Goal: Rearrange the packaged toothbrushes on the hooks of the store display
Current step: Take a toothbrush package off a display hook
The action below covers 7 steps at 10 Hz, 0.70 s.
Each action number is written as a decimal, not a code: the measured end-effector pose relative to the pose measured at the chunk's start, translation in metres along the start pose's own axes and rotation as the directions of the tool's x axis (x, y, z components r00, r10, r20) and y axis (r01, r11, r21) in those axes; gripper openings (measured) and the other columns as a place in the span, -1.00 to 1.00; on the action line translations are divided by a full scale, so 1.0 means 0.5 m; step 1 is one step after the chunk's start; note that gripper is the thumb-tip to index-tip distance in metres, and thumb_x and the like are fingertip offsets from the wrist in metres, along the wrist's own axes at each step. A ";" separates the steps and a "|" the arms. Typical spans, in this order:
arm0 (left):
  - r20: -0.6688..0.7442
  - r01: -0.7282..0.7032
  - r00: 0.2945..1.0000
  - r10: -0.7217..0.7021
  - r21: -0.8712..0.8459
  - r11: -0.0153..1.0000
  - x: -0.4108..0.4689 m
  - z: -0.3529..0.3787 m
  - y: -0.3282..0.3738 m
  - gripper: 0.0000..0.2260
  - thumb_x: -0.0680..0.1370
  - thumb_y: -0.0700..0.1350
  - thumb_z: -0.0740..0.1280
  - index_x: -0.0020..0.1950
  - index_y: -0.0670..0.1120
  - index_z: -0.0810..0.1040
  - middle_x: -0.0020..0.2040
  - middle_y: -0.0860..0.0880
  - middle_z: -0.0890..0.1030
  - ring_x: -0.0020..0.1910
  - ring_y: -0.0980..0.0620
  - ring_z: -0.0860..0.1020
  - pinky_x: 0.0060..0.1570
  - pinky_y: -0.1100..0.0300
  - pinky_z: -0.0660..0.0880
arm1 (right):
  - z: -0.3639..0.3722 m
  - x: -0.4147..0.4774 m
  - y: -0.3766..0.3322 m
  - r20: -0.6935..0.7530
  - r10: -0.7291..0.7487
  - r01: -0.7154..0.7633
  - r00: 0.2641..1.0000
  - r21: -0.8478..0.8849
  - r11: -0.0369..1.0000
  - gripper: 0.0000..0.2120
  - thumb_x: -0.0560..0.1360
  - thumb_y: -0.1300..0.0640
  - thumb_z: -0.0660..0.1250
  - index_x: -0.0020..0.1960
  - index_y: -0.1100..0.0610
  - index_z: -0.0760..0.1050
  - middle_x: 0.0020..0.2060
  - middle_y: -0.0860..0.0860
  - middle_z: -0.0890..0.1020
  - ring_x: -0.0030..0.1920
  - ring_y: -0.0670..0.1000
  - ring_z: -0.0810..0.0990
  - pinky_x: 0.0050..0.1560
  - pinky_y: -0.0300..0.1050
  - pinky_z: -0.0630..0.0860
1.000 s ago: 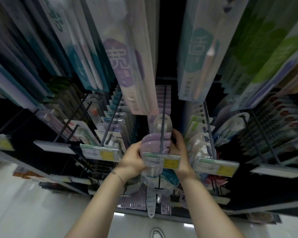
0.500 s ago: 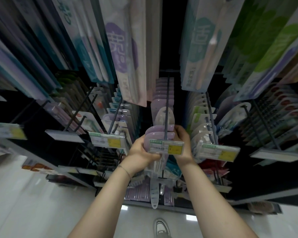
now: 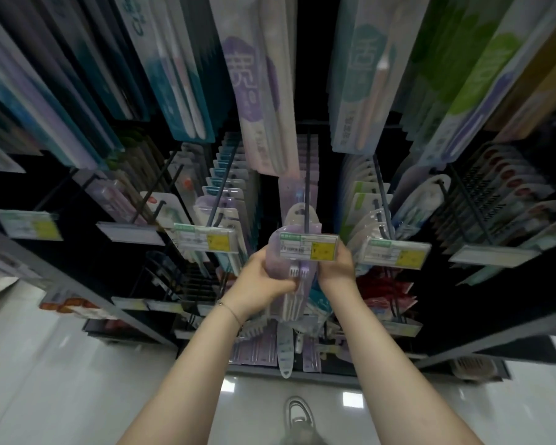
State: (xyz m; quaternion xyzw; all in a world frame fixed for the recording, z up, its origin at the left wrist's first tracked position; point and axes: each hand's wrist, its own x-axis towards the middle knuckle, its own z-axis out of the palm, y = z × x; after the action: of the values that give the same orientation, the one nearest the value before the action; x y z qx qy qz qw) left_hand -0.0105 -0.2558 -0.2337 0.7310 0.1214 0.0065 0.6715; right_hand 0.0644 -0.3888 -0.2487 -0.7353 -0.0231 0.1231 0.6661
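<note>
A lilac toothbrush pack (image 3: 278, 264) hangs at the front end of the middle hook (image 3: 308, 187), just behind the hook's price tag (image 3: 308, 247). My left hand (image 3: 264, 281) grips the pack from the left, fingers curled round its front. My right hand (image 3: 336, 266) holds its right edge, partly hidden behind the price tag. More lilac packs (image 3: 302, 216) sit farther back on the same hook.
Neighbouring hooks carry teal packs (image 3: 228, 178) on the left and green-white packs (image 3: 366, 203) on the right, each with a price tag. Long packs (image 3: 254, 91) hang from the row above. Lower rows, a white floor (image 3: 61, 364) and my shoe (image 3: 299, 415) lie below.
Both hands have drawn the front lilac pack forward along the hook to just behind the price tag. The view has tilted down, and my shoe now shows.
</note>
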 end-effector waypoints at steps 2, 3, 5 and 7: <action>0.054 0.010 0.998 -0.010 0.009 1.000 -0.012 0.010 -0.004 -0.55 0.35 -0.46 0.43 0.17 -0.12 0.58 -0.01 0.02 0.69 0.00 0.07 0.64 0.01 0.20 0.57 | -0.010 -0.028 0.011 -0.037 -0.016 0.017 0.999 0.015 1.000 -0.79 0.62 0.27 0.20 -0.07 -0.01 0.47 -0.19 -0.09 0.58 -0.15 -0.07 0.55 -0.08 -0.16 0.46; 0.066 -0.001 0.998 0.000 0.016 1.000 -0.024 0.016 -0.007 -0.53 0.34 -0.46 0.45 0.22 -0.17 0.57 0.02 0.01 0.70 0.01 0.13 0.65 -0.02 0.27 0.57 | -0.009 -0.032 0.019 -0.038 -0.009 0.009 0.999 0.019 1.000 -0.77 0.61 0.27 0.21 -0.07 -0.03 0.52 -0.21 -0.13 0.66 -0.14 -0.09 0.60 0.01 -0.06 0.55; 0.082 0.001 0.997 -0.006 0.060 0.998 -0.055 0.010 -0.018 -0.54 0.37 -0.54 0.40 0.05 -0.03 0.57 -0.18 0.15 0.70 -0.12 0.23 0.65 -0.11 0.33 0.54 | -0.019 -0.057 0.032 -0.034 -0.001 0.002 0.999 0.034 0.999 -0.80 0.62 0.23 0.21 -0.05 0.02 0.56 -0.17 -0.06 0.70 -0.07 0.00 0.65 0.08 0.03 0.56; 0.048 0.024 0.998 -0.028 0.074 0.997 -0.085 -0.022 -0.044 -0.61 0.39 -0.50 0.41 0.09 -0.12 0.59 -0.15 0.06 0.70 -0.07 0.09 0.67 -0.03 0.18 0.60 | -0.035 -0.075 0.024 -0.037 -0.028 0.026 0.999 -0.046 0.999 -0.83 0.65 0.06 0.22 -0.06 0.06 0.52 -0.12 0.02 0.65 -0.08 0.00 0.61 0.01 -0.03 0.52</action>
State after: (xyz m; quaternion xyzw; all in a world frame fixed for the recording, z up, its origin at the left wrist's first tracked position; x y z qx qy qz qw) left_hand -0.0571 -0.2516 -0.2478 0.7535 0.1147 -0.0245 0.6469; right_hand 0.0300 -0.4145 -0.2536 -0.7520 -0.0231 0.0997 0.6512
